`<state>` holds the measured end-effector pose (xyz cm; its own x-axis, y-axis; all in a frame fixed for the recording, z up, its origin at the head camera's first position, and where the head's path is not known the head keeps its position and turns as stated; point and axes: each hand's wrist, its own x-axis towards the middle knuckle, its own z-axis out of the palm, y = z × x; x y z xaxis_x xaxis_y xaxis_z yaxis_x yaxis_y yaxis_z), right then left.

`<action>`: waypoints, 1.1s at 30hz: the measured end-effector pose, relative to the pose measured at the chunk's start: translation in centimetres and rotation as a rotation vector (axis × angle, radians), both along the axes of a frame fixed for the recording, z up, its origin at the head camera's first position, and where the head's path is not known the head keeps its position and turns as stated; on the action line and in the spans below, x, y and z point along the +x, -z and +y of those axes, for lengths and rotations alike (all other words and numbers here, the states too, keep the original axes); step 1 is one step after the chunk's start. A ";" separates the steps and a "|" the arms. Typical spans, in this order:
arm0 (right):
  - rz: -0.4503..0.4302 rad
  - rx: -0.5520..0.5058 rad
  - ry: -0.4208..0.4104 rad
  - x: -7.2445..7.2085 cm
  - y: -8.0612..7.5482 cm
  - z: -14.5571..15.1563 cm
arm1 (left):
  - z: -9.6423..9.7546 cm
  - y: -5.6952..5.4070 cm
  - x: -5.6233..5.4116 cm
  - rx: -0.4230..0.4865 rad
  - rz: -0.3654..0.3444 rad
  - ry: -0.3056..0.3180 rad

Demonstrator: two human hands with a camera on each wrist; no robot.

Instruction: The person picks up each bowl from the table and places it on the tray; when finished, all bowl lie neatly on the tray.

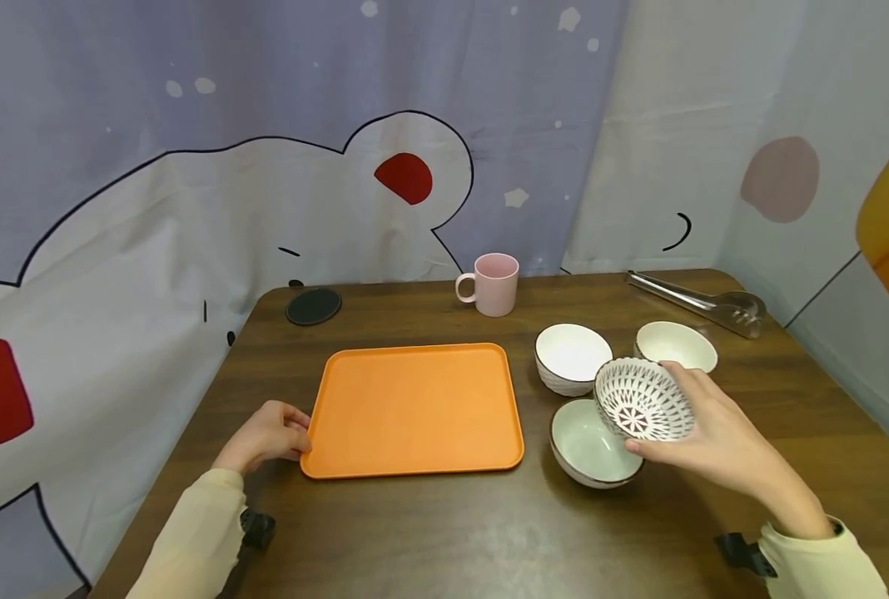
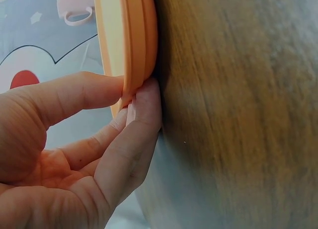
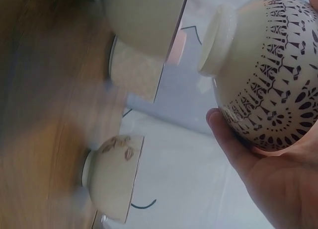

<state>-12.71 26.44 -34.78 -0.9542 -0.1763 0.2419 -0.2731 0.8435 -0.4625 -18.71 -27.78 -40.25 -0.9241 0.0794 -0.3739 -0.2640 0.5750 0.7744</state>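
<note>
My left hand (image 1: 272,437) pinches the near left corner of an orange tray (image 1: 414,408), thumb on the rim and fingers under it in the left wrist view. In my right hand (image 1: 722,433) is a small bowl (image 1: 643,403), white inside with grey dashes and a red flower mark. Its outside (image 3: 273,75) carries a dark print, and the foot ring shows in the right wrist view. The bowl is tilted and held above the table, overlapping a pale green bowl (image 1: 590,445) in the head view.
Behind stand a white textured bowl (image 1: 573,358) and a cream bowl (image 1: 677,345) with a leaf print on its side (image 3: 117,174). A pink mug (image 1: 495,287), clear-ended tongs (image 1: 702,304) and a dark round coaster (image 1: 313,306) lie along the back. A printed curtain (image 1: 302,216) borders the table.
</note>
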 end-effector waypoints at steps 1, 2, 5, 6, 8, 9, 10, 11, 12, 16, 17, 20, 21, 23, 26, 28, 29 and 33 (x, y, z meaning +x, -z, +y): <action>-0.004 0.001 0.001 0.0 0.0 -0.2 | 0.0 0.0 0.0 -0.001 0.000 0.000; -0.006 -0.001 0.000 0.0 0.0 -0.4 | 0.0 0.0 0.1 -0.001 0.001 0.001; -0.002 -0.001 0.002 -0.1 0.1 -1.0 | 0.0 -0.1 0.2 0.002 0.001 0.004; -0.003 -0.001 0.000 -0.2 0.1 -1.2 | 0.0 -0.1 0.2 0.002 0.001 0.006; -0.008 -0.001 -0.002 -0.3 0.1 -1.6 | 0.0 -0.2 0.2 0.002 0.001 0.011; -0.012 -0.001 -0.002 -0.4 0.1 -1.8 | 0.0 -0.2 0.2 0.003 0.001 0.012; -0.016 -0.001 -0.002 -0.5 0.2 -2.1 | 0.0 -0.2 0.2 0.005 0.001 0.014; -0.020 -0.003 -0.002 -0.6 0.2 -2.3 | 0.0 -0.2 0.2 0.007 0.002 0.014; -0.024 -0.003 -0.002 -0.6 0.2 -2.5 | -0.1 -0.2 0.2 0.009 0.004 0.017; -0.033 -0.011 -0.007 -1.0 0.3 -3.3 | -0.1 0.0 0.2 0.019 0.013 0.022; -0.036 -0.014 -0.011 -1.0 0.2 -3.5 | -0.1 0.0 0.1 0.017 0.017 0.024; -0.046 -0.016 -0.026 -1.2 0.0 -4.3 | 0.0 0.1 0.1 0.009 0.028 0.024; -0.046 -0.018 -0.031 -1.3 -0.1 -4.6 | 0.0 0.1 0.1 0.005 0.029 0.023; -0.046 -0.025 -0.036 -1.5 -0.1 -5.2 | 0.0 0.1 0.1 -0.002 0.031 0.020; -0.045 -0.032 -0.049 -2.0 0.0 -6.4 | -0.1 0.1 0.3 -0.003 0.024 0.008; -0.052 -0.042 -0.058 -2.3 0.0 -7.3 | -0.1 0.1 0.3 -0.003 0.017 0.004; -0.055 -0.045 -0.062 -2.5 0.0 -7.6 | -0.1 0.1 0.3 -0.002 0.016 0.006; -0.069 -0.071 -0.070 -3.1 0.2 -9.0 | -0.2 -0.1 0.2 0.009 0.012 0.015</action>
